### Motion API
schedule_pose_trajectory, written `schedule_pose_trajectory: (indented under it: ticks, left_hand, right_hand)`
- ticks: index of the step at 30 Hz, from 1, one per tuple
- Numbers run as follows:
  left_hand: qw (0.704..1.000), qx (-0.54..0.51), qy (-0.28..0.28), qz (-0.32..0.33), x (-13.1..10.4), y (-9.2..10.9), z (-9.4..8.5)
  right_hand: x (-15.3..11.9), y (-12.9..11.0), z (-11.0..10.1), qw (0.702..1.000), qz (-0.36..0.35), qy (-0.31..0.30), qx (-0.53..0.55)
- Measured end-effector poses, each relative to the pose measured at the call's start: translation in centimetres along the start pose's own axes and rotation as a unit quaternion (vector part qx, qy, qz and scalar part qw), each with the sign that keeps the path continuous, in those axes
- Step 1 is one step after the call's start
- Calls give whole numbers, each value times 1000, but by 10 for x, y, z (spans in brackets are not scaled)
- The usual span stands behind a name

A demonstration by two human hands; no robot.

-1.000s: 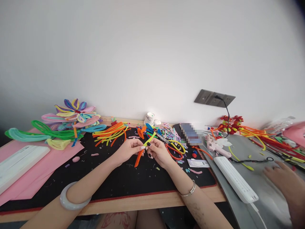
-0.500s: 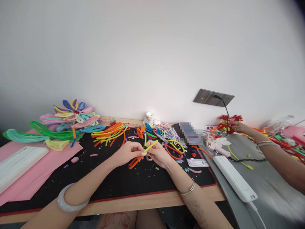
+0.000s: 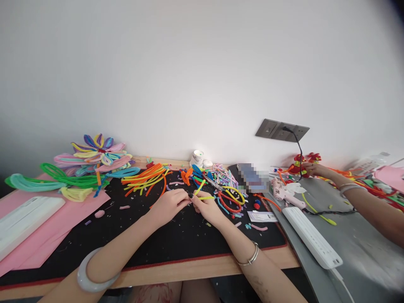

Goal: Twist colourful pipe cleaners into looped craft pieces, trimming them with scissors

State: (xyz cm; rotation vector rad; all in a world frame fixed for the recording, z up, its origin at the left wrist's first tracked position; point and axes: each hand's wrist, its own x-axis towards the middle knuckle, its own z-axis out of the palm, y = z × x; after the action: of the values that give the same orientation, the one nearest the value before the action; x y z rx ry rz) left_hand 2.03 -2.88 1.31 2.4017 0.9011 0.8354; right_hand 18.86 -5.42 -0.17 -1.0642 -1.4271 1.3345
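Fingertips of the left hand [image 3: 173, 204] and right hand [image 3: 205, 208] meet over the black mat [image 3: 176, 244], near the middle of the counter [image 3: 202, 272]. Between them is a lime-yellow pipe cleaner [image 3: 200, 187], its two ends forking outward, one up and away, the other across the right hand's fingers. The right hand pinches it with thumb and fingers; the left hand's fingers curl in narrowly at its base, but what they grip is hidden.

Just beyond lie scissors [image 3: 212, 183] and a heap of pastel cut pieces [image 3: 226, 173]. Orange and yellow pipe cleaners [image 3: 145, 178] lie left of the hands, with a pipe-cleaner flower [image 3: 100, 152] farther left. To the right are a pink glue gun [image 3: 285, 194] and a white power strip [image 3: 312, 237]. Another person's hand [image 3: 318, 169] touches a red-and-yellow figure [image 3: 298, 165] near the wall.
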Motion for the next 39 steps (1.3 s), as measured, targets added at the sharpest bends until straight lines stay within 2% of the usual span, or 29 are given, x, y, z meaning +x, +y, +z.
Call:
schedule_pose_trajectory:
  ticks: [4, 8, 11, 15, 19, 23, 31, 33, 35, 39]
  left_hand:
    - [999, -36, 2, -22, 1, 3, 0]
    - [981, -156, 4, -116, 5, 3, 0]
    - [938, -285, -30, -197, 6, 2, 0]
    - [880, -386, -85, -263, 4, 0, -4]
    - [818, -472, -142, -296, 2, -3, -7]
    - [786, -497, -179, -320, 2, -5, -11]
    - [763, -518, -208, -326, 1, -4, -13]
    - [764, -524, -199, -318, 1, -4, -10]
    - [780, -524, -160, -302, 2, -4, -7]
    - [839, -455, -48, -295, 4, -8, 2]
  right_hand:
    - [1, 1, -1, 1000, -5, 4, 7]
    - [1, -2, 0, 1000, 3, 5, 24]
    - [0, -4, 3, 999, 3, -3, 49]
    - [-2, -4, 4, 998, 2, -34, 57]
    - [-3, -4, 3, 995, 17, -73, 63]
    - [-4, -5, 2, 993, 20, -100, 56]
    - [-5, -10, 0, 988, 28, -130, 76]
    - [-2, -9, -1, 990, 25, -116, 78]
    - [1, -7, -3, 993, 28, -77, 80]
    - [5, -1, -6, 998, 52, -28, 22]
